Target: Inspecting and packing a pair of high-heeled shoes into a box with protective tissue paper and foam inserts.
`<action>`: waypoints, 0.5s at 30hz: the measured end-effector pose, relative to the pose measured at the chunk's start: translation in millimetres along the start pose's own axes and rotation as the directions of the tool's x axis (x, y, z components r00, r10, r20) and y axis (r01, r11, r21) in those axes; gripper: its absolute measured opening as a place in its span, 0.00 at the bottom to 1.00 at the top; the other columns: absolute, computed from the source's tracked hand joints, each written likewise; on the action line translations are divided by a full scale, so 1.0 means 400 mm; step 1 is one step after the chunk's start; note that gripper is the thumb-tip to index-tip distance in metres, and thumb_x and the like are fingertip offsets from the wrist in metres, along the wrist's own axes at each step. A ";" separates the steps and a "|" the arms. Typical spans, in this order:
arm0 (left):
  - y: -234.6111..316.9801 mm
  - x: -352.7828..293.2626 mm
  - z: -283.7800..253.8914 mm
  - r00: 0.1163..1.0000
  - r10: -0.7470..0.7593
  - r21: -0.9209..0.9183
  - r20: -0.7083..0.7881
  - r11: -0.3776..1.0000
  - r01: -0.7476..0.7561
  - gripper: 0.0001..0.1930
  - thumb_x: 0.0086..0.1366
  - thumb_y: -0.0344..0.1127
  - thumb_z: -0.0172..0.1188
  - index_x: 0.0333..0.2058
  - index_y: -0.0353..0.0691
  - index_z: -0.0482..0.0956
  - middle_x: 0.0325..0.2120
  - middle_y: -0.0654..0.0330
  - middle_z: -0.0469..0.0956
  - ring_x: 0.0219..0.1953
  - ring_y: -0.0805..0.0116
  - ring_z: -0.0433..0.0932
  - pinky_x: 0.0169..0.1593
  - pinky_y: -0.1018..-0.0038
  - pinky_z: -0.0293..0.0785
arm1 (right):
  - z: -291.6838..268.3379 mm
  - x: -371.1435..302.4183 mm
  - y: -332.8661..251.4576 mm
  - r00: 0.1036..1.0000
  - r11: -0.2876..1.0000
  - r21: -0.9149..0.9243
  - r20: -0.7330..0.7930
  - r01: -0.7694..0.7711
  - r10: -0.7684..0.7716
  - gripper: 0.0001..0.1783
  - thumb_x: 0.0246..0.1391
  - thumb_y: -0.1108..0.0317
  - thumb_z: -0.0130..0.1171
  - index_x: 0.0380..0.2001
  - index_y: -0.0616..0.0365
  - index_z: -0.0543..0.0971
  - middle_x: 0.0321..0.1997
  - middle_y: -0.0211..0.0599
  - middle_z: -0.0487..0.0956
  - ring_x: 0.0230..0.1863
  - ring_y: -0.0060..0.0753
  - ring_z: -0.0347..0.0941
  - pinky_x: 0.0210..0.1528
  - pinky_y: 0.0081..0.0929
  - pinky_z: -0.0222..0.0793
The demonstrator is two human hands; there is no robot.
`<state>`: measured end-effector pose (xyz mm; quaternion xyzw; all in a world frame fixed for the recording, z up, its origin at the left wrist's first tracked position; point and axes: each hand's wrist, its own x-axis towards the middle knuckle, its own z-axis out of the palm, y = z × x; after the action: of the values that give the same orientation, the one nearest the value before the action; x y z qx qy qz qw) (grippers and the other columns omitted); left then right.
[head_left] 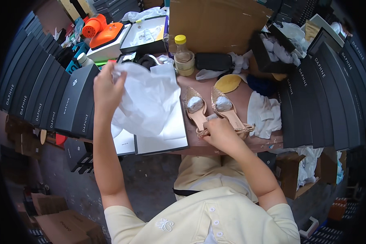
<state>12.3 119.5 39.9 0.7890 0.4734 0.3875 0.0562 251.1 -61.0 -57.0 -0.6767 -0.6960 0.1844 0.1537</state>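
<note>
My left hand [109,87] is closed on the edge of a sheet of white tissue paper [144,97], raised above an open shoe box [173,136] with a white inside. A pair of pointed slingback shoes lies to the right of the box, toes away from me. The left shoe [197,118] and the right shoe [234,116] have glittery gold toes and wads of pale paper inside. My right hand [221,132] is closed at their heel ends, apparently gripping the left shoe's strap; the fingertips are partly hidden.
Dark shoe boxes stand in rows at the left [75,101] and right [325,97]. Behind the shoes are a yellow-capped bottle [184,57], a black case [213,62] and a yellow pad [227,83]. A white cloth [264,116] lies right of them. A large cardboard box [215,26] stands at the back.
</note>
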 end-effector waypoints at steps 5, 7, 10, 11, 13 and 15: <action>0.164 0.110 -0.054 0.736 0.099 -0.157 -0.669 0.950 -0.271 0.08 0.61 0.36 0.59 0.33 0.37 0.80 0.15 0.68 0.73 0.15 0.84 0.68 0.18 0.84 0.58 | -0.168 -0.147 0.005 0.994 0.844 0.529 -0.109 0.086 -0.032 0.10 0.47 0.67 0.61 0.25 0.66 0.78 0.26 0.43 0.78 0.30 0.34 0.75 0.34 0.25 0.68; 0.186 0.116 -0.040 0.634 0.102 -0.110 -0.766 0.952 -0.286 0.09 0.60 0.36 0.59 0.36 0.39 0.81 0.18 0.58 0.78 0.15 0.78 0.73 0.19 0.79 0.65 | -0.240 -0.271 0.048 0.989 0.484 0.871 -0.133 0.083 0.069 0.12 0.49 0.68 0.62 0.30 0.69 0.79 0.28 0.38 0.79 0.32 0.22 0.72 0.34 0.21 0.66; 0.219 0.091 0.127 0.798 0.207 -0.182 -0.567 0.913 -0.366 0.07 0.60 0.36 0.59 0.33 0.40 0.81 0.15 0.54 0.73 0.14 0.78 0.69 0.20 0.77 0.63 | -0.200 -0.374 0.145 0.927 -0.025 0.934 -0.349 0.355 0.138 0.21 0.49 0.53 0.62 0.30 0.64 0.76 0.28 0.45 0.77 0.26 0.33 0.75 0.28 0.27 0.73; 0.218 0.081 0.196 0.826 0.238 -0.268 -0.511 0.869 -0.415 0.07 0.60 0.36 0.60 0.32 0.39 0.81 0.13 0.54 0.70 0.14 0.78 0.65 0.19 0.77 0.60 | -0.173 -0.391 0.159 0.904 -0.199 0.890 -0.369 0.410 0.214 0.21 0.50 0.52 0.60 0.33 0.62 0.75 0.30 0.45 0.77 0.26 0.36 0.76 0.28 0.30 0.75; 0.230 0.029 0.236 0.965 -0.063 -0.563 -0.254 0.821 -0.094 0.08 0.61 0.35 0.59 0.30 0.36 0.80 0.09 0.63 0.62 0.14 0.80 0.56 0.18 0.77 0.52 | -0.124 -0.399 0.141 0.867 -0.273 0.873 -0.271 0.404 0.418 0.21 0.53 0.51 0.55 0.38 0.58 0.75 0.36 0.44 0.77 0.32 0.40 0.77 0.30 0.37 0.77; 0.227 -0.018 0.239 0.975 -0.150 -0.730 -0.166 0.683 -0.020 0.12 0.63 0.36 0.57 0.27 0.32 0.79 0.10 0.68 0.57 0.16 0.82 0.52 0.18 0.77 0.47 | -0.073 -0.385 0.157 0.932 -0.478 0.816 -0.191 0.324 0.307 0.22 0.56 0.48 0.50 0.43 0.55 0.75 0.43 0.44 0.77 0.42 0.42 0.76 0.29 0.40 0.79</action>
<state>138.1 90.9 11.0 0.6383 0.3118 0.6230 0.3274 325.9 -212.5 -54.9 -0.2180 -0.1515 0.5606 0.7844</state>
